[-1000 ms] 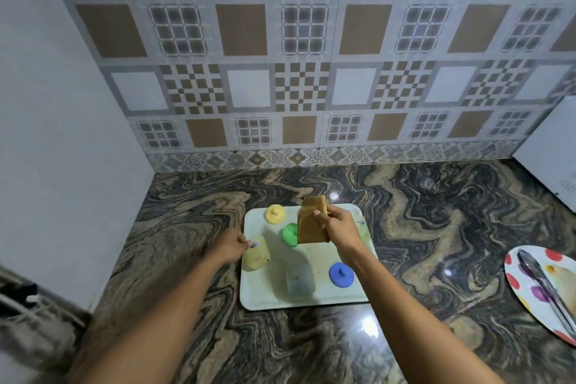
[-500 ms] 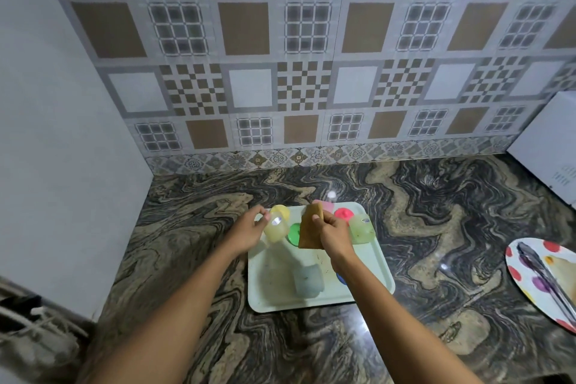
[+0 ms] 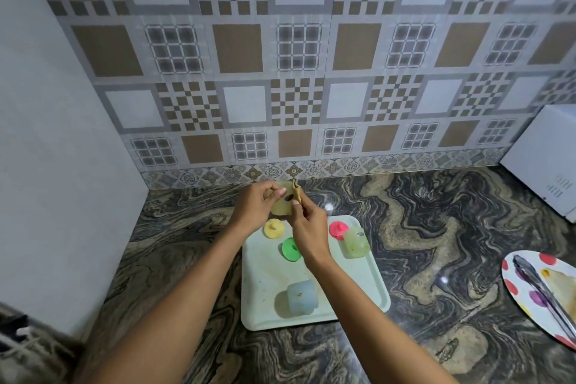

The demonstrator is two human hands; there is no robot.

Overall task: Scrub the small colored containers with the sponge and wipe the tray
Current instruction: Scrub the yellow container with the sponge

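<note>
My left hand (image 3: 255, 207) grips a small yellow container (image 3: 282, 206) raised above the far end of the pale green tray (image 3: 371, 277). My right hand (image 3: 307, 227) holds the brown sponge (image 3: 296, 192) pressed against that container. On the tray lie a yellow lid (image 3: 273, 228), a green lid (image 3: 291, 249), a pink lid (image 3: 338, 229), a greenish container (image 3: 356, 242) on its side and a pale blue container (image 3: 301, 295) near the front.
The tray rests on a dark marbled counter (image 3: 436, 227) against a tiled wall. A spotted plate (image 3: 530, 293) with metal tongs (image 3: 544, 293) sits at the right edge. A white appliance (image 3: 548, 159) stands at the back right. A plain wall closes the left side.
My left hand picked the yellow container off the tray and lifted it. My right hand brought the sponge up against it. The view tilted up, and the blue lid is now hidden.
</note>
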